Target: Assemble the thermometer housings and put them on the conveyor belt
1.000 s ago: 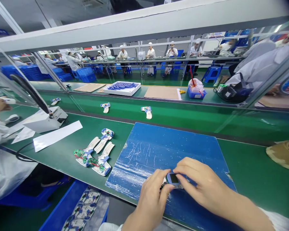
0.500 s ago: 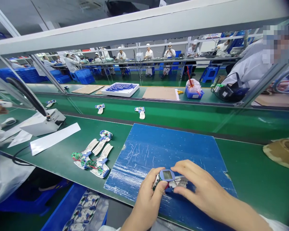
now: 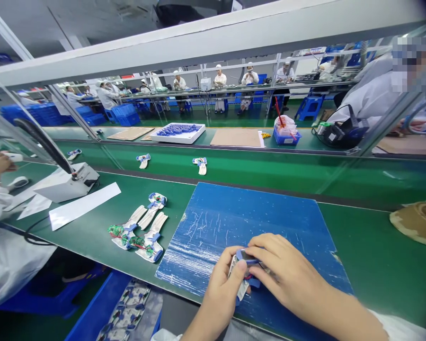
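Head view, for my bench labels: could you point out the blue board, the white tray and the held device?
Blue board [image 3: 248, 218], head view, on its bare upper surface.
White tray [image 3: 173, 139], head view, on its front wall.
Held device [image 3: 247, 257], head view, on its blue-framed screen.

Green bench [image 3: 369, 237] carries | blue board [image 3: 270, 210] | three open casings [image 3: 153, 251] left of it | paper strip [image 3: 85, 206] | white machine [image 3: 62, 183] | brown roll [image 3: 412, 225], right
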`<move>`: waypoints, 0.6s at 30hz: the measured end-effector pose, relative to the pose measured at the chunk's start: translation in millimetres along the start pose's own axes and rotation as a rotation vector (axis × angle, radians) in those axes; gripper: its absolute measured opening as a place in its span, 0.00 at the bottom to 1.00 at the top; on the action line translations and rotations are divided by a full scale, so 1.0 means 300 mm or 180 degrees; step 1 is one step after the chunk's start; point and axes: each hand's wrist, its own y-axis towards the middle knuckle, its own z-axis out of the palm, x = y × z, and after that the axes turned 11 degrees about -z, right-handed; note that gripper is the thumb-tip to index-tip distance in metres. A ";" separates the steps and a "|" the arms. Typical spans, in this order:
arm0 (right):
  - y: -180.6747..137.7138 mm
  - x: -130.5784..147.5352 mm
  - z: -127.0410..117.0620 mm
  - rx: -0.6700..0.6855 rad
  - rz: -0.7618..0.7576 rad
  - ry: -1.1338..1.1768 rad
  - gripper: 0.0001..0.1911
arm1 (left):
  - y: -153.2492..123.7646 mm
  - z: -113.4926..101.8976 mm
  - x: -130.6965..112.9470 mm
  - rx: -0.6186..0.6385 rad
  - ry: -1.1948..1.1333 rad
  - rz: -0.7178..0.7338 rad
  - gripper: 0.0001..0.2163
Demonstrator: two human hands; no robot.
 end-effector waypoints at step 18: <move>-0.002 0.015 0.012 -0.0591 -0.0528 -0.0183 0.11 | -0.011 0.007 -0.010 0.0179 -0.0347 -0.0023 0.13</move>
